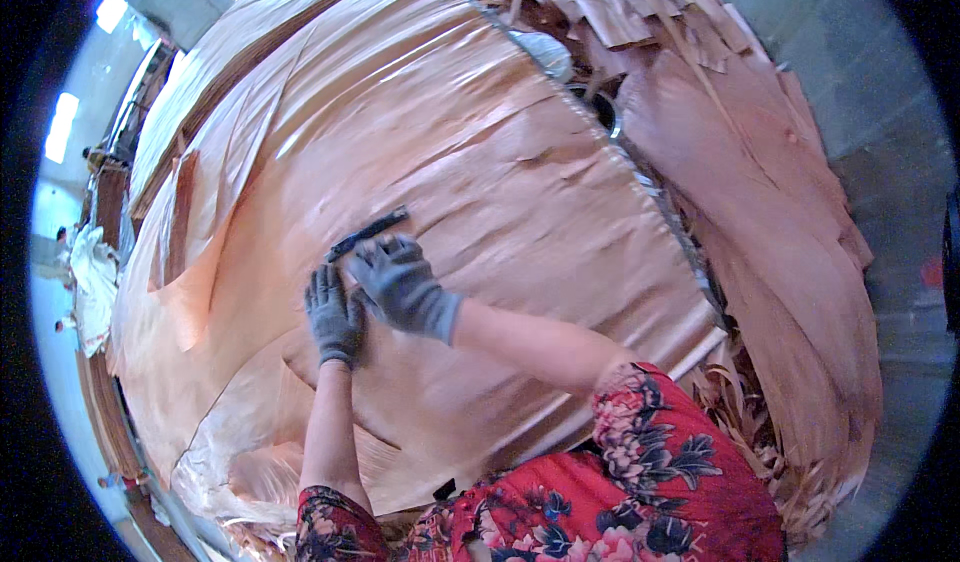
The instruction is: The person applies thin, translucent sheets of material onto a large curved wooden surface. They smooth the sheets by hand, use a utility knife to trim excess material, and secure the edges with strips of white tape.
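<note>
Near the middle of a broad, rippled tan sheet [520, 222], a black bar-shaped tool [370, 233] lies just beyond the gloved hands. The right hand [408, 287] is closed around the tool's handle; the left hand [335, 317] lies flat on the sheet, fingers extended, just beside it. In the gap right of the sheet sits a dark round object [605, 114] with a pale rim; whether it contains anything is unclear. Beyond lie more tan sheets [760, 212].

bright panels [62, 127] upper left | crumpled white sheeting [94, 284] far left | brown stack [108, 412] below | grey floor [890, 172] right
</note>
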The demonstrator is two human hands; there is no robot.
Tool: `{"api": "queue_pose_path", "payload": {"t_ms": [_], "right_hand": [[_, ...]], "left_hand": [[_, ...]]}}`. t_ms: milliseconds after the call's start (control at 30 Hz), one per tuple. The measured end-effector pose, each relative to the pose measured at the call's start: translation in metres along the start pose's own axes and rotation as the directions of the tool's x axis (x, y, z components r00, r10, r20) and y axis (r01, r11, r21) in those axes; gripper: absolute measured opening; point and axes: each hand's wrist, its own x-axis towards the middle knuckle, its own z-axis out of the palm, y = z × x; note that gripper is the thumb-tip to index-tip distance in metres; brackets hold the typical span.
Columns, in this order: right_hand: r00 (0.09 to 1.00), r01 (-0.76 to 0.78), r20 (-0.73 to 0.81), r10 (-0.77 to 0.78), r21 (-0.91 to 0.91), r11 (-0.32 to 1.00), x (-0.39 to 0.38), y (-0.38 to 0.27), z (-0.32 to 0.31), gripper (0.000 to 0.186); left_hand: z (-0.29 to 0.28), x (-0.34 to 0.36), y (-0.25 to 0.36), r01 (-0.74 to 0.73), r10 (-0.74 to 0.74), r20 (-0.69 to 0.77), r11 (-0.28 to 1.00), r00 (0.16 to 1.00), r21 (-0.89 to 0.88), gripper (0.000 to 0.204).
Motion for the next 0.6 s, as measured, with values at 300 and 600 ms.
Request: {"api": "queue_pose_path", "payload": {"t_ms": [300, 600], "right_hand": [[0.915, -0.239, 0.308, 0.26, -0.107, 0.965, -0.29, -0.019, -0.227, 0.029], [0.325, -0.838, -0.066, 0.943, -0.483, 0.255, -0.566, -0.059, -0.322, 0.022]], "left_hand": [[0.023, 0.016, -0.007, -0.04, 0.04, 0.008, 0.999, 0.999, -0.009, 0.063], [-0.011, 0.024, 0.005, 0.036, -0.085, -0.017, 0.578, 0.996, -0.815, 0.066]]}}
